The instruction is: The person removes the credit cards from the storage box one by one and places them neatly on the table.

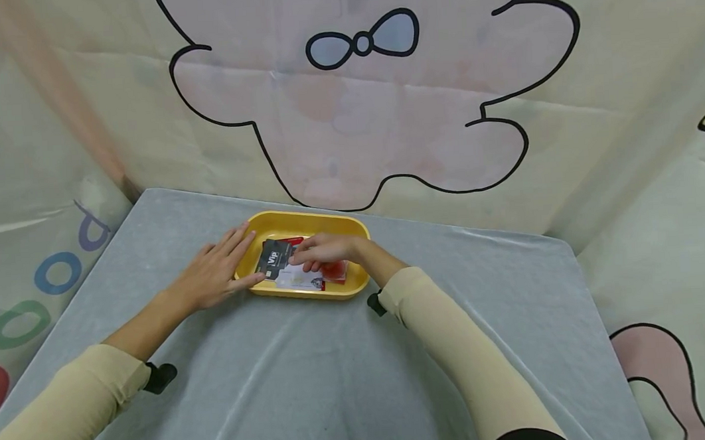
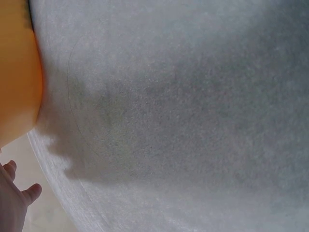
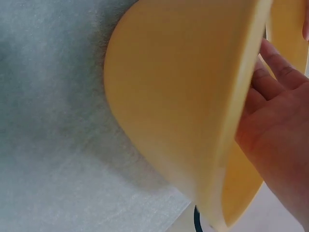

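Observation:
A shallow yellow tray (image 1: 304, 217) sits on the table and holds several flat cards. One is a black card marked VIP (image 1: 273, 256); a white card (image 1: 298, 280) lies partly over others, with red pieces showing at its edges. My left hand (image 1: 217, 267) rests at the tray's left rim, fingers straight and spread, thumb toward the near rim. Over the cards inside the tray is my right hand (image 1: 324, 249), its fingers loosely bent and the tips right at the VIP card's right edge. In the right wrist view, the tray wall partly hides those fingers (image 3: 282, 70).
Pale blue-grey cloth covers the table (image 1: 313, 375), its far edge just behind the tray. A printed curtain (image 1: 383, 125) with a cartoon outline hangs at the back and along both sides. Dark wrist mounts (image 1: 160, 377) show at the cuffs of both sleeves.

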`<state>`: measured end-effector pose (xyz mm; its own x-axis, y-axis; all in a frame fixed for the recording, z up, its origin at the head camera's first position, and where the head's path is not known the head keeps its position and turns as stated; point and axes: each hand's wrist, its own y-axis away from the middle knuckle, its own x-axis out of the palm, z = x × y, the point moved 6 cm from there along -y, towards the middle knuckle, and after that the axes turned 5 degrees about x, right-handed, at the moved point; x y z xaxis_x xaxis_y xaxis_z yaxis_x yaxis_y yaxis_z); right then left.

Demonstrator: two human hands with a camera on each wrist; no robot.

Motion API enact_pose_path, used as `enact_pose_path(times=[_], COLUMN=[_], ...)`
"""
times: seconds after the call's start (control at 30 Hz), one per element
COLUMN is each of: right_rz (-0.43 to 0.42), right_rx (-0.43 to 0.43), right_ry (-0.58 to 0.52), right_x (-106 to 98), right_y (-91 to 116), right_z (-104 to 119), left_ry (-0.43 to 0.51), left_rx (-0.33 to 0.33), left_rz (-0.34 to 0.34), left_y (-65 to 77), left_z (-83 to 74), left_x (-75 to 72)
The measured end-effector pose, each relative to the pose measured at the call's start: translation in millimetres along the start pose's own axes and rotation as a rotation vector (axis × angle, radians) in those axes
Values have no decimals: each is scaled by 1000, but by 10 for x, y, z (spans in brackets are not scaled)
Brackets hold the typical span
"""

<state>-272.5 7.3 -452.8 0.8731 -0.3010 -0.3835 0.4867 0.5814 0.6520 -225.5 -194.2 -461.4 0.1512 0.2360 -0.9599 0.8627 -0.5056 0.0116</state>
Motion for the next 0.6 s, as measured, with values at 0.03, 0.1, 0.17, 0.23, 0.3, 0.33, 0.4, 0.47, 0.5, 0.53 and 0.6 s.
enact_pose_path(times=[0.03,0.1,0.17,0.23,0.3,0.33,0.4,0.47,0.5,0.53,0.6], right_rz=[0,-1,-7,-24,-41,-49,-60,-65,-69,-73,-84], right_rx=[2,4,-2,-1,7,14,26,34,38,43,49], right_ry=[5,10,24,58,95,114,144,146,143,139,128], right_x=[2,2,-3,-17,-33,-41,-51,-54,-56,-56,-55], right_y=[-2,2,11,25,39,43,51,57,57,57,62], right_z=[2,16,38,59,73,75,77,79,76,73,70], left_ry=[3,5,5,6,1,0,0,-2,-2,-2,-2], left_rx=[-2,-3,0,11,21,25,31,27,25,23,21], left_rz=[2,-1,-6,-15,-19,-21,-22,-21,-21,-20,-18], left_y=[2,3,5,7,7,7,9,9,10,11,12], left_z=[0,4,3,1,-5,-8,-12,-11,-10,-9,-10], left_x=[1,2,-2,-8,-12,-14,-16,-13,-11,-10,-5])
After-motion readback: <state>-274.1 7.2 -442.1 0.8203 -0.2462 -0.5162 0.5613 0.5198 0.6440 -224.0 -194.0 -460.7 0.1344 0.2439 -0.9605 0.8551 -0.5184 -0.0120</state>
